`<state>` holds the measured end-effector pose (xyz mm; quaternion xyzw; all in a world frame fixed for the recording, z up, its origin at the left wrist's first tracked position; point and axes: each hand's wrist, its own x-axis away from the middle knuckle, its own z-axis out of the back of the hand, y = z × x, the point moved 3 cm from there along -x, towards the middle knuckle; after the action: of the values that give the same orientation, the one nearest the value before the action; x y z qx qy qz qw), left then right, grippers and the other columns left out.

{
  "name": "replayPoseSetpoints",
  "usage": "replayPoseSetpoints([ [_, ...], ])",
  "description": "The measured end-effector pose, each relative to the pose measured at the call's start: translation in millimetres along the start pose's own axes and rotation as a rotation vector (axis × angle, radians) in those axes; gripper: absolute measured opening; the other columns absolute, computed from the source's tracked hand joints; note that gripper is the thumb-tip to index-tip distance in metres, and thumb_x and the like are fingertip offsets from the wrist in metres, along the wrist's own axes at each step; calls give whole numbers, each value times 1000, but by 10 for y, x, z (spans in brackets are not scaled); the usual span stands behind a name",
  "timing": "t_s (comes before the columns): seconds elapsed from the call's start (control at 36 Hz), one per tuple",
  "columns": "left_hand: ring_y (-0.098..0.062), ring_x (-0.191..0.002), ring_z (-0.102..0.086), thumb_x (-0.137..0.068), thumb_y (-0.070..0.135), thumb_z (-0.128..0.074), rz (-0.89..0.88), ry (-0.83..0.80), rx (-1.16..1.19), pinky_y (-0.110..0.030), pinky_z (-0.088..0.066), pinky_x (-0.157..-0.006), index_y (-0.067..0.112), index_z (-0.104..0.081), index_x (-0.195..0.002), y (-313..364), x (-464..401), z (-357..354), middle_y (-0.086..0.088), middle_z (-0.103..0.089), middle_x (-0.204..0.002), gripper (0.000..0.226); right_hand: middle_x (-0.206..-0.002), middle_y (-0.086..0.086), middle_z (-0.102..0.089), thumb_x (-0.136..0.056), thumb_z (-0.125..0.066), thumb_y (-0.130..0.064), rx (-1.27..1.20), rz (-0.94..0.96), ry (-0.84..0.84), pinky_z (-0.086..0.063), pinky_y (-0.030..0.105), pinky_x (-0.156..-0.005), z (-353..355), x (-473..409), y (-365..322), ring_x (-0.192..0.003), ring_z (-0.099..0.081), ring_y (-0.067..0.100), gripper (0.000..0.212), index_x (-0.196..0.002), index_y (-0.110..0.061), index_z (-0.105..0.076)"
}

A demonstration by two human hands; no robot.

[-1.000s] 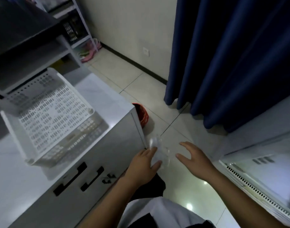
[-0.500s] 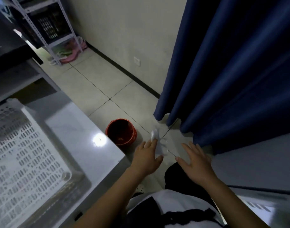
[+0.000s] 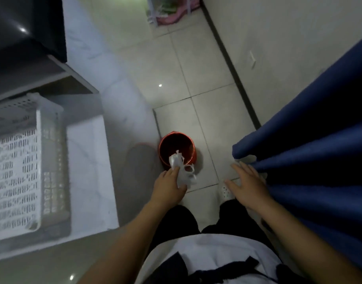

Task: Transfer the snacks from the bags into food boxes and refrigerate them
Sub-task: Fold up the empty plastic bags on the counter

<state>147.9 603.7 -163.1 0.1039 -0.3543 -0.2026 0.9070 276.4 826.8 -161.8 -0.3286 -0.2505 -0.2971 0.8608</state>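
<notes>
Step in hand looks like cleanup, not transfer: the left hand [image 3: 169,186] pinches a crumpled clear plastic bag [image 3: 181,170] between thumb and fingers and holds it over the near rim of the red bin [image 3: 191,158] on the floor. The bag overlaps the bin's near edge in the picture; I can't tell whether it is fully over the opening or partly outside it. It looks emptied, so my read is that its snacks are already out and this is the discard. The right hand [image 3: 246,182] holds nothing, fingers spread and straight, hovering above the tiled floor [image 3: 208,83] just beside the hem of the blue curtain [image 3: 311,124]. No food boxes and no snacks are in view, so I can't place them or judge how much of the transfer is done. To the left sits a white counter [image 3: 90,160] with a white perforated basket [image 3: 28,160] on it; nothing can be made out inside the basket. The next move calls for little: carry the bag a bit farther until it is centred over the bin's mouth, then let go. The film is light and crumpled, so it may drift or catch on the rim; a low release is safer. After that, attention should return to the boxes and the fridge, neither of which is visible here.
</notes>
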Motion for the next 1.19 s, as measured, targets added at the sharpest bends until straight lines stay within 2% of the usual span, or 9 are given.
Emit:
replayPoseSetpoints([
  [0.22,-33,-135,-43,-91,36,-60,243,-82,177,-43,-38,-110,20,-29,-156,11,-425,-440,-9,-48,-150,73,-169,2,-7,-99,-42,-55,268,137,-242,-12,47,-121,-67,-792,76,-154,-5,26,68,-158,-33,-18],
  [0.33,-33,-124,-54,-89,30,-64,322,-135,316,-41,-48,-98,20,-42,-143,-122,-728,-776,-10,-55,-140,59,-169,3,-10,-99,-43,-54,269,106,-291,-15,46,-121,-314,-1138,198,-153,-10,27,68,-158,-32,-17],
  [0.5,-35,-123,-58,-88,26,-63,384,-197,507,-47,-49,-101,14,-54,-132,-469,-1425,-1270,-12,-61,-133,46,-167,6,-14,-99,-44,-50,313,34,-398,-23,48,-119,-852,-1636,511,-149,-22,30,69,-159,-27,-17],
  [0.67,-36,-140,-42,-90,23,-65,498,-82,581,-42,-39,-113,12,-31,-155,-967,-2401,-1639,-17,-40,-156,75,-166,7,-19,-99,-43,-53,365,-21,-454,-27,49,-118,-1428,-2305,834,-147,-26,31,70,-158,-26,-20],
  [0.78,-34,-137,-44,-85,33,-68,514,3,556,-43,-40,-113,20,-37,-153,-1349,-3085,-1774,-12,-46,-151,76,-168,5,-10,-101,-39,-52,384,-27,-457,-22,46,-120,-1749,-2796,915,-150,-19,28,68,-160,-26,-16],
  [0.89,-31,-125,-54,-84,36,-68,477,126,518,-47,-47,-104,25,-44,-145,-1607,-3692,-1917,-6,-58,-136,67,-166,9,-17,-102,-45,-45,336,4,-428,-22,48,-119,-1978,-3264,919,-149,-22,31,66,-158,-21,-21],
  [0.97,-37,-139,-39,-89,39,-61,460,109,382,-52,-35,-113,24,-26,-156,-1768,-4049,-2167,-10,-45,-150,77,-166,11,-18,-101,-49,-42,302,6,-416,-22,48,-119,-2162,-3554,950,-149,-22,31,66,-158,-19,-23],
  [1.08,-40,-152,-6,-92,48,-58,489,-82,284,-52,-10,-123,33,5,-160,-1951,-4403,-2615,-10,-4,-168,94,-167,10,-16,-101,-49,-44,314,24,-424,-23,47,-119,-2394,-3866,1058,-150,-23,31,67,-158,-22,-22],
  [1.19,-39,-153,-2,-89,48,-61,494,-85,299,-50,-7,-124,41,6,-157,-2022,-4595,-2936,-8,4,-169,96,-167,11,-13,-100,-48,-46,360,8,-432,-23,49,-120,-2532,-4063,1183,-150,-21,32,69,-159,-25,-18],
])
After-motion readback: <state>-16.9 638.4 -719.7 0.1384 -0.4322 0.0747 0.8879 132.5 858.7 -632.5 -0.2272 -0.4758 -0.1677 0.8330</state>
